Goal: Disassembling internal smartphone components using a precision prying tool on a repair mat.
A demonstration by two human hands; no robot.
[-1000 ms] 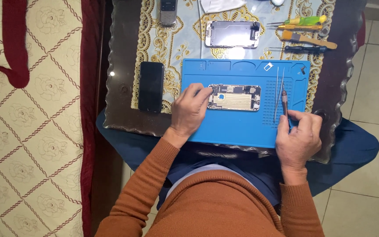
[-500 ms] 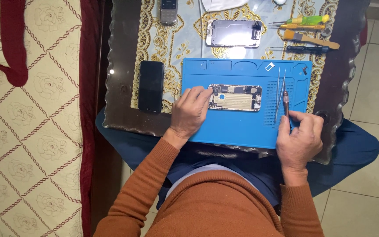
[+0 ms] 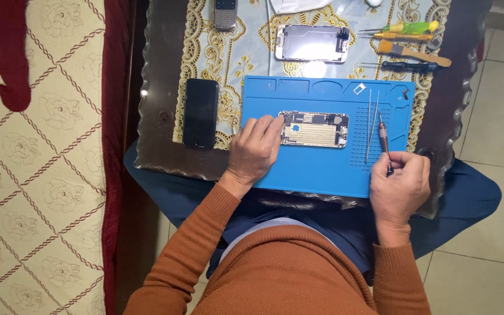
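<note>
Left hand [image 3: 255, 150] rests, fingers loosely curled, on the opened phone [image 3: 314, 129], touching its left end; right hand [image 3: 399, 189] grips a slim screwdriver [image 3: 384, 140], tip pointing away from the body. Phone lies mid blue mat [image 3: 322, 169], long axis left to right, exposed metal and circuitry upward; the screwdriver stands just right of it, beside thin steel tweezers [image 3: 371, 122]

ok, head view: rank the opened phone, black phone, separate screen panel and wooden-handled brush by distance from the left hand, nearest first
1. Opened phone, on the blue mat, touched by the left hand.
2. Black phone, on the hand's left, off the mat.
3. Screen panel, beyond the mat's far edge.
4. Wooden-handled brush, far right corner.
</note>
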